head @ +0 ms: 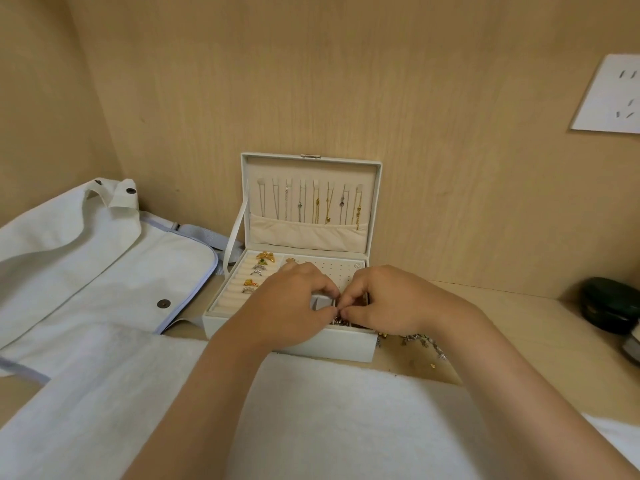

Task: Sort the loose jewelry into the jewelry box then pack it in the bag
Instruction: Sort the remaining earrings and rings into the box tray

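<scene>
A white jewelry box (pixel 332 344) stands open against the wooden back wall, its lid (pixel 311 199) upright with several necklaces hung inside. Several rings (pixel 258 271) sit in the ring rolls at the left of the tray. My left hand (pixel 287 303) and my right hand (pixel 391 299) meet over the box's front compartment, fingertips pinching a small piece of jewelry (pixel 337 319) between them. Loose jewelry (pixel 420 341) lies on the shelf just right of the box. A pale canvas bag (pixel 93 258) lies flat to the left.
A white towel (pixel 346 420) covers the near surface under my forearms. A dark green case (pixel 609 308) and a small jar (pixel 632 344) sit at the far right. A wall socket (pixel 609 95) is on the back panel at upper right.
</scene>
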Motion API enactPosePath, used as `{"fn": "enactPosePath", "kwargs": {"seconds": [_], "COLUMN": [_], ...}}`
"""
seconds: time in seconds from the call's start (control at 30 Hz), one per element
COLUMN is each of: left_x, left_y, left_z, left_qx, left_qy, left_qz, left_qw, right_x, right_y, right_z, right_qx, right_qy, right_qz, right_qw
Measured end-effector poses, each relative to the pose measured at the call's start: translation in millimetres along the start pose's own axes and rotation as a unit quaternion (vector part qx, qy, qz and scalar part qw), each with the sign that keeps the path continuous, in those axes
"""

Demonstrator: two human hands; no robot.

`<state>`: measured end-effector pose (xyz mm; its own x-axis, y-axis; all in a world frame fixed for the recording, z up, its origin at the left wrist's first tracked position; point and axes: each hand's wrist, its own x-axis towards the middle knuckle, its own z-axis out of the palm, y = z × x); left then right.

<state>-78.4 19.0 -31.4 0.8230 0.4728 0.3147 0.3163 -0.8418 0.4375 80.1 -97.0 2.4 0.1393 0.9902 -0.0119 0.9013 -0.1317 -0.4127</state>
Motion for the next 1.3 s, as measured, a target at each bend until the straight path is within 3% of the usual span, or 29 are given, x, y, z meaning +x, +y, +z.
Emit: {"fn": "enactPosePath", "kwargs": {"seconds": [0.27, 0.6, 0.83, 1.0, 1.3], "left_x": [4.1, 57.4, 87.8, 91.5, 88.6], "left_y": [18.6, 91.0, 114.8, 100.9, 96.5], "left_z": [5.7, 47.4, 91.1, 109.3, 114.1], "left_qx": [0.031, -0.032, -0.017, 0.032, 0.012], "left_qy": [0.04, 0.005, -0.091, -0.095, -0.09], "left_qz": [-0.008, 0.062, -0.008, -0.052, -0.043], "left_qw": [0.999, 0.998, 0.996, 0.994, 0.995], "right_x": [-24.6, -72.1, -59.0, -47.1, -49.4], "right_y": [45.1, 126.6, 147.9, 150.3, 158.1], "right_z": [-37.1, -35.9, -16.2, -5.4, -6.9], "right_qx": [0.088, 0.034, 0.044, 0.014, -0.01], "right_qy": [0.134, 0.103, 0.094, 0.088, 0.114], "right_qz": [0.025, 0.081, 0.091, 0.096, 0.114], "right_qw": [0.987, 0.991, 0.99, 0.991, 0.987]}}
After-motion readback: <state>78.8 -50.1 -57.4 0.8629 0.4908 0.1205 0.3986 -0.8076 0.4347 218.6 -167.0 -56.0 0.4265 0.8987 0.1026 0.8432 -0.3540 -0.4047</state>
